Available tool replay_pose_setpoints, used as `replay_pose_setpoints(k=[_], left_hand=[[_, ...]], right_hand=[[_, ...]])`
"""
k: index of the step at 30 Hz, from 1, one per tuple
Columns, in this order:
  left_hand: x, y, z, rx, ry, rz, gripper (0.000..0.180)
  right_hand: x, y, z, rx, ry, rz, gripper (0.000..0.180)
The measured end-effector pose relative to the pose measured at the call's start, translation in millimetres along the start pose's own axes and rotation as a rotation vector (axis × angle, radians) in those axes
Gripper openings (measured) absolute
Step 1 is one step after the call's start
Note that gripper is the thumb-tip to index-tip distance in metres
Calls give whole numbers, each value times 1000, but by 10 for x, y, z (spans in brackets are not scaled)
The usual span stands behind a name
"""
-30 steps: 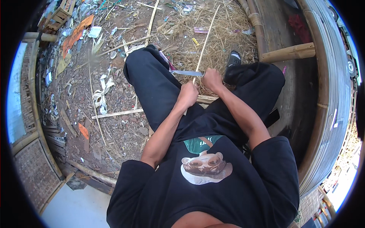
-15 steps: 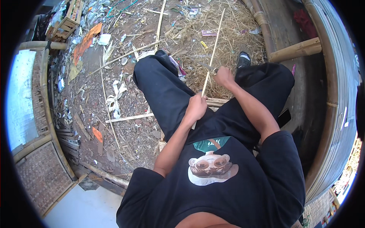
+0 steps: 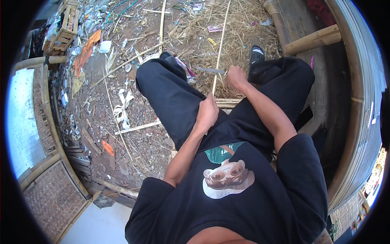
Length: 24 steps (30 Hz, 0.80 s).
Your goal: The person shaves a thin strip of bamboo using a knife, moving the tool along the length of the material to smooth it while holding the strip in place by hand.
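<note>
- Left hand curled in a grip, low between the legs.
- Right hand clenched, farther forward and rightward.
- Forearms bare, angled inward, elbows bent.
- Knees bent and spread wide, hands between them.

Pale straw-coloured strip on my feed; knife blade dull grey. I see shirt black, with print in green, brown and white. Trousers plain black; sandal dark with white band. Dry straw yellow-tan, ground grey-brown. I pick out bright orange scrap, dark red cloth, woven panel in brown criss-cross pattern.
</note>
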<state>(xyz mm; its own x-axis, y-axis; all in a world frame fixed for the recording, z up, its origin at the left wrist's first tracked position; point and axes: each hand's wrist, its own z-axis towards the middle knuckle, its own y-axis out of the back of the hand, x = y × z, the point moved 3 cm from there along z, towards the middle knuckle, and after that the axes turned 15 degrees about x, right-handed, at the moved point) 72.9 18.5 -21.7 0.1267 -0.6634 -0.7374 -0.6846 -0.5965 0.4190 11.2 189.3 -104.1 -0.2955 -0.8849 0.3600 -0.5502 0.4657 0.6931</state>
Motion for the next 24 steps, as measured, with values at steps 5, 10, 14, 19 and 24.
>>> replay_pose_setpoints(k=[5, 10, 14, 19, 24], left_hand=[[-78, 82, -99, -2, -17, -7, 18], [-157, 130, -252, 33, -35, 32, 23], [-293, 175, -466, 61, -8, -3, 28], [-325, 201, -808, 126, 57, -15, 30], [-374, 308, -997, 159, 67, 34, 31]], right_hand=[[-62, -24, 255, -70, -30, 78, 17], [-170, 99, 427, -130, -75, 111, 18], [-251, 171, 511, -168, -80, 124, 19], [-358, 194, 573, -125, -181, 176, 21], [-293, 147, 629, -124, -152, 84, 21]])
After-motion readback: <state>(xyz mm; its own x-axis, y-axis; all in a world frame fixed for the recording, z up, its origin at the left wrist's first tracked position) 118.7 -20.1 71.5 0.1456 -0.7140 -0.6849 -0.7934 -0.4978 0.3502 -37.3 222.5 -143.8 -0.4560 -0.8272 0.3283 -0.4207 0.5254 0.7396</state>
